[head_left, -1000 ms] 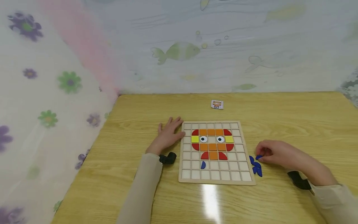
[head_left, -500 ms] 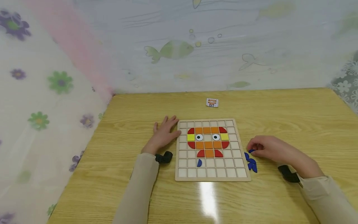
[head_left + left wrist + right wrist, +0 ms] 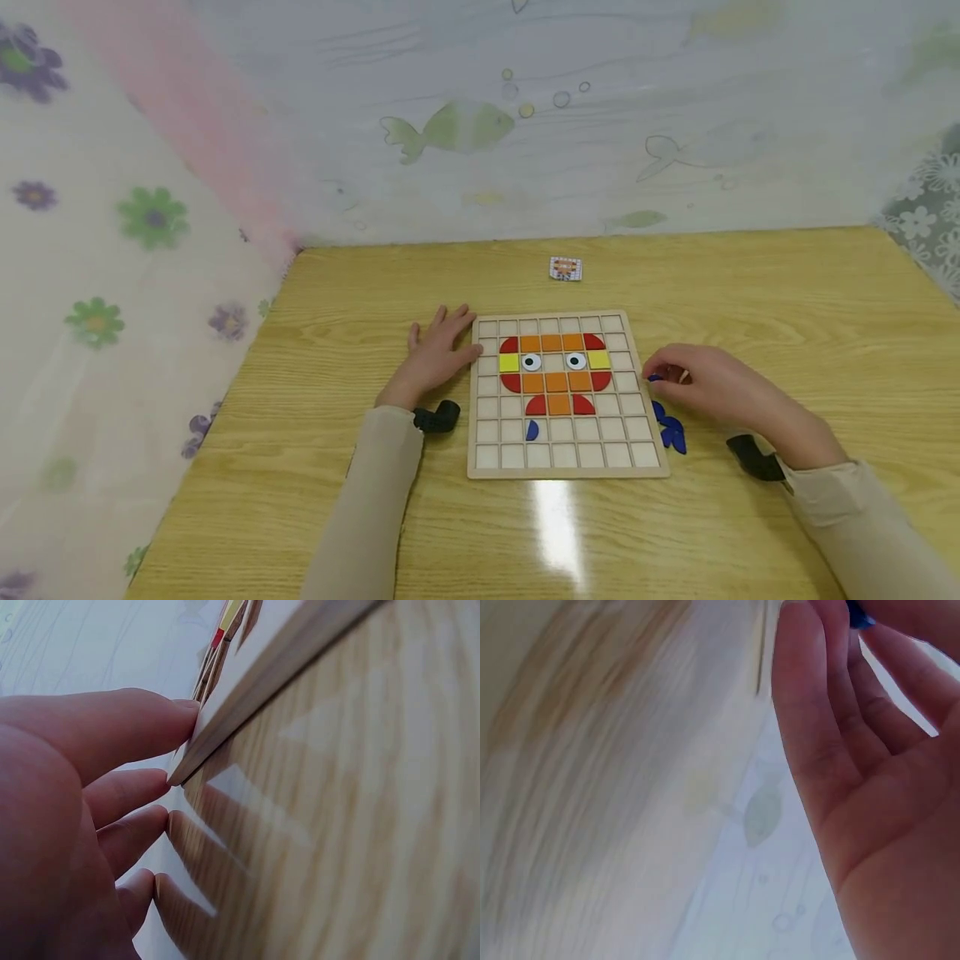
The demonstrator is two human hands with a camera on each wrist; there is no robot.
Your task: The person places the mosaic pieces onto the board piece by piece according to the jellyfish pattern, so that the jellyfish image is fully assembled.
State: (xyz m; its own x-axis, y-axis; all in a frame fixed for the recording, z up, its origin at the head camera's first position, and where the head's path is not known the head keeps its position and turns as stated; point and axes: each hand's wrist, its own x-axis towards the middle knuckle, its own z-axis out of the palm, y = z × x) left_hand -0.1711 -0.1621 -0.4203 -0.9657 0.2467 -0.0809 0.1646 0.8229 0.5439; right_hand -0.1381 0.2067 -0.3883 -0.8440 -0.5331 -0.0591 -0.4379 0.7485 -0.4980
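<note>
A wooden grid board (image 3: 570, 472) lies on the table, holding orange and yellow squares, red rounded pieces and two eye pieces (image 3: 531, 362). One blue piece (image 3: 532, 430) sits in a lower cell. My left hand (image 3: 435, 358) has its fingers spread at the board's left edge; in the left wrist view the thumb (image 3: 142, 724) touches the rim. Beside the right edge, my right hand (image 3: 708, 383) pinches a blue puzzle piece (image 3: 655, 377) between thumb and fingers; in the right wrist view only a bit of this blue piece (image 3: 859, 615) shows.
Several loose blue pieces (image 3: 672, 433) lie on the table just right of the board. Behind the board is a small printed pattern card (image 3: 566, 268). Walls with painted fish and flowers border the wooden table (image 3: 795, 300) at the back and left.
The right hand has lifted the blue piece away from the loose pile and moved it up and left toward the board's edge. The left hand stays at the board; the head view has shifted slightly.
</note>
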